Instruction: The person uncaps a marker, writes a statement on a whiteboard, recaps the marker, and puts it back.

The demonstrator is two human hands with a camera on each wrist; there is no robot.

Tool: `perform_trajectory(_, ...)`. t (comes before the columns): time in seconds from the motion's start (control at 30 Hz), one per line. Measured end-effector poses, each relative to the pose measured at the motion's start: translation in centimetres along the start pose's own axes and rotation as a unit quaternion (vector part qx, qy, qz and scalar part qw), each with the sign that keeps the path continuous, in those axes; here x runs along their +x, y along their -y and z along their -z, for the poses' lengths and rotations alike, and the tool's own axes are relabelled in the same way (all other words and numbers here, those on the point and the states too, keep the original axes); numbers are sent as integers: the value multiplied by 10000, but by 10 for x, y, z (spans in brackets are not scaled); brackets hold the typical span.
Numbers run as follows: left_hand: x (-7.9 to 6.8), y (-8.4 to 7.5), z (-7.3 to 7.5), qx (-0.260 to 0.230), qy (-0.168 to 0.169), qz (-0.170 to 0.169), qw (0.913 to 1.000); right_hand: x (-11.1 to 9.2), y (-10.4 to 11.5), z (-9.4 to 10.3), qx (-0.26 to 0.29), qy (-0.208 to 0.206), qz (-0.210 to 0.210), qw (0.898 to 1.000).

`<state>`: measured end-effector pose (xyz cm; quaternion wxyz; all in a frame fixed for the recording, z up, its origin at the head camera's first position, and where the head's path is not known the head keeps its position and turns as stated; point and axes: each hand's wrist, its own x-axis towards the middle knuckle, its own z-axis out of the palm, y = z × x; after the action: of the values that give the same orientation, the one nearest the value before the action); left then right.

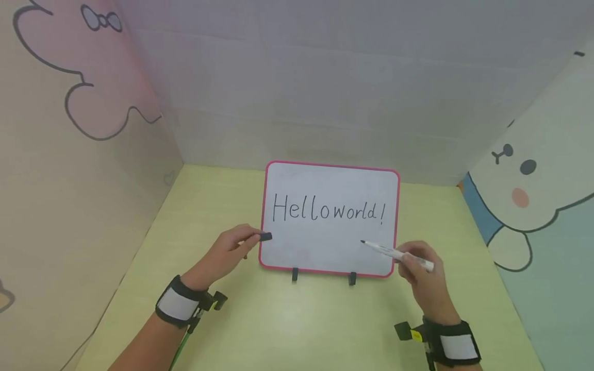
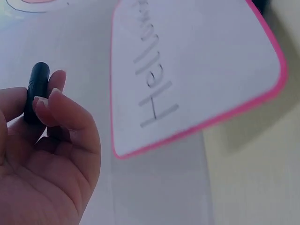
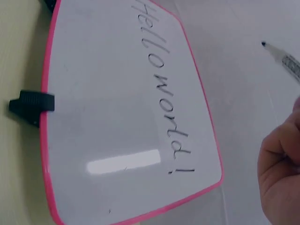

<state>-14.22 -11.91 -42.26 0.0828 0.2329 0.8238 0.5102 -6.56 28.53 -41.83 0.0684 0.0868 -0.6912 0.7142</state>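
Note:
A small whiteboard (image 1: 320, 252) with a pink frame leans upright on the table, bearing the handwriting "Hello world!" in black. My right hand (image 1: 424, 281) grips a white marker (image 1: 390, 251), uncapped, its black tip pointing left across the board's lower right. In the right wrist view the marker (image 3: 289, 63) is partly cut off at the edge, above the curled fingers. At the board's left side my left hand (image 1: 227, 257) pinches a dark marker cap (image 1: 266, 236) between thumb and fingers; the left wrist view shows the cap (image 2: 37, 91) held upright.
Two black stand feet (image 1: 295, 274) hold the board's lower edge on the pale yellow table (image 1: 278, 330). A grey-white wall (image 1: 301, 103) rises behind. Side walls carry cartoon drawings, a pink one at left and a white animal face (image 1: 547, 175) at right. Both wrists wear camera straps.

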Motion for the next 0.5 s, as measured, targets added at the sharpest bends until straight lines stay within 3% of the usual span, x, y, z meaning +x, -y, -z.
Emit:
perform_trajectory(0.17, -2, -35, -24, -209, 355, -921, 9949, -8, 13, -24, -761, 765, 301, 9937)
perform_trajectory(0.27, -3, -49, -35, -270, 439, -1421, 9885, -9, 17, -38, -900, 934, 801, 9883)
perform_trajectory(0.4, -4, -60, -44, -362, 474, -1826, 9814, -7, 18, -50, -1067, 1059, 1629, 9751)
perform_trajectory(0.5, -4, -64, -48, -450, 506, -1957, 9783, -7, 18, -54, -1206, 1058, 1863, 9693)
